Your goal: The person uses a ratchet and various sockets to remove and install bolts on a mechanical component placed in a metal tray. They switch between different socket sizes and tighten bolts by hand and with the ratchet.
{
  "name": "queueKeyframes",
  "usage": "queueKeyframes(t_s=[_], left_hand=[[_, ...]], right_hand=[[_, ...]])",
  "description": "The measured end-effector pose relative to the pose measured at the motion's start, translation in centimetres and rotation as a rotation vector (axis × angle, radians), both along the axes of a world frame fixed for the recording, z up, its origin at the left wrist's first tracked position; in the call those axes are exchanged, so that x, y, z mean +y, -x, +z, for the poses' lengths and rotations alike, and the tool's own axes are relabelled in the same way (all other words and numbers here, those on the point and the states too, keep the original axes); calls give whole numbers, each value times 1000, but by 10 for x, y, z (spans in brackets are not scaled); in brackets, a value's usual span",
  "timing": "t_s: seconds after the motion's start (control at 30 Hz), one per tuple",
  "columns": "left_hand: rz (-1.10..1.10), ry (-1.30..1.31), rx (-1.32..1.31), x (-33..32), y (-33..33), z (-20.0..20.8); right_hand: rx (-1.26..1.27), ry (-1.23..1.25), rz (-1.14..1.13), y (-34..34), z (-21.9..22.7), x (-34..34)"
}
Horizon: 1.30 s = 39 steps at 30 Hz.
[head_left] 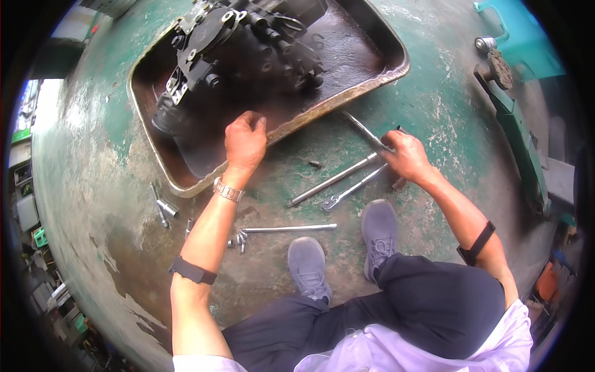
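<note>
My left hand (246, 141) is closed, fingers curled in, above the near rim of a large dark metal drip tray (347, 102). Whatever it may hold is hidden. A black and grey engine-like assembly (235, 56) with bolts and ports sits in the tray, just beyond that hand. To the right, outside the tray, my right hand (406, 154) is closed low over the floor, its fingers round the near end of a slim steel bar (362, 127). Beside its fingertips lie a long steel bar (331, 180) and a ratchet wrench (353, 188).
A breaker bar (288, 228) lies before my shoes (308, 266). Sockets (167, 208) are on the floor at left, and a small dark socket (315, 163) lies near the tray. A green metal jack-like arm (517, 142) and a turquoise plastic crate (524, 40) stand at right.
</note>
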<state>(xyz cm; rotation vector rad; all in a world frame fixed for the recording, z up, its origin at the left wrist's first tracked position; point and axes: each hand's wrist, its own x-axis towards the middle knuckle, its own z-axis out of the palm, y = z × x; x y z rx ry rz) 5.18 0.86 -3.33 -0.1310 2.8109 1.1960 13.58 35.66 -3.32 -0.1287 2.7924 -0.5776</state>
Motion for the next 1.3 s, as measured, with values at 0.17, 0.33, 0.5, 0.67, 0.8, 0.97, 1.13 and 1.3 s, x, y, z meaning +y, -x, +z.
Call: queueKeyframes(t_s=[0.17,0.33,0.5,0.67,0.8,0.97,1.13,1.3], left_hand=[[32,-14,7,-2,2,-2],[149,-413,-250,-18,15,2],[301,-652,-300,-40,25,11],[320,-727,-355,-53,30,11],[302,-757,-366,-51,31,11],[279,-687,-326,-38,28,23],[190,-737,-241,-9,12,45],[77,-844,-322,32,-9,66]], right_hand=[[-110,-114,-3,-10,-16,4],[-101,-52,15,-6,-24,8],[-268,-44,-52,-1,-11,15],[-413,-59,-135,-8,6,33],[-376,-29,-178,-7,32,49],[-360,85,-190,20,77,57],[-383,680,-361,48,107,30],[-289,1265,-507,73,108,-30]])
